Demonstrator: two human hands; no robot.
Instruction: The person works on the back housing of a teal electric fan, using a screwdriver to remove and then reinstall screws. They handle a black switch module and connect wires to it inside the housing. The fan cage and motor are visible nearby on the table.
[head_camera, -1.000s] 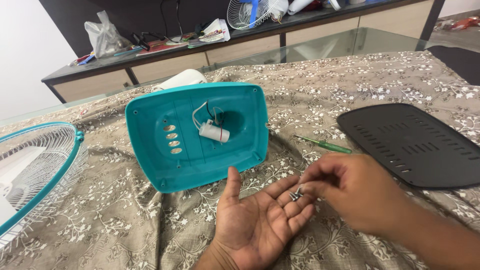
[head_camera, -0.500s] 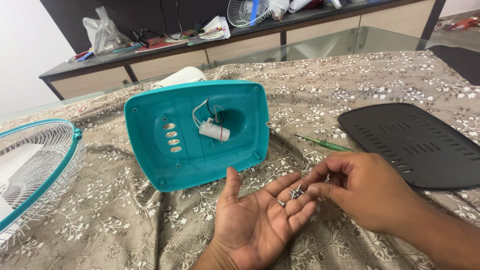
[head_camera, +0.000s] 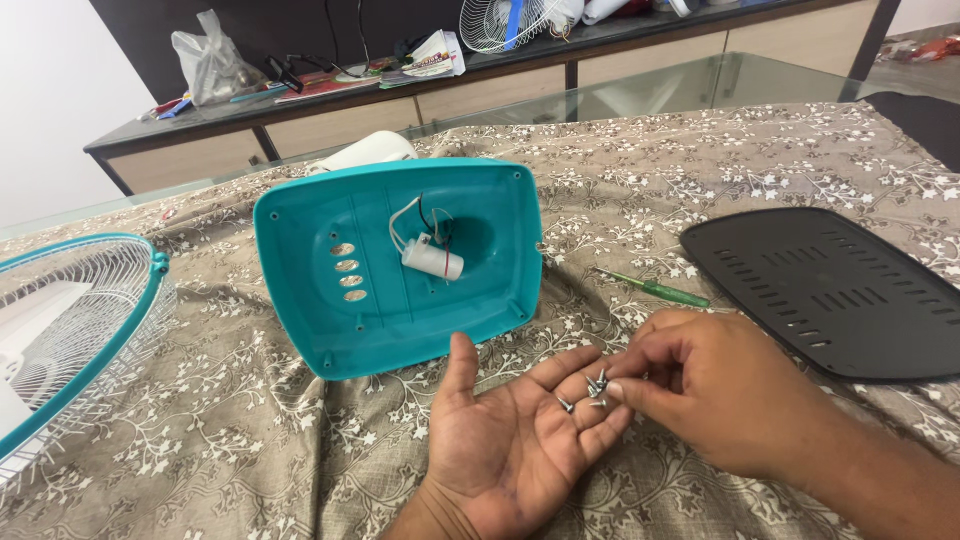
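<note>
A few small silver screws (head_camera: 592, 390) were cupped on the fingers of the left hand (head_camera: 515, 440), which was held open, palm up. They were being pinched by the right hand (head_camera: 715, 395) with thumb and forefinger closed on them.

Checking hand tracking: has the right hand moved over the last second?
Barely. The right hand stays pinching at the small screws on the open left hand, in the same spot just below the green screwdriver and left of the black cover.

Several small silver screws (head_camera: 592, 391) lie loose in a cluster on the upturned palm's fingers
</note>
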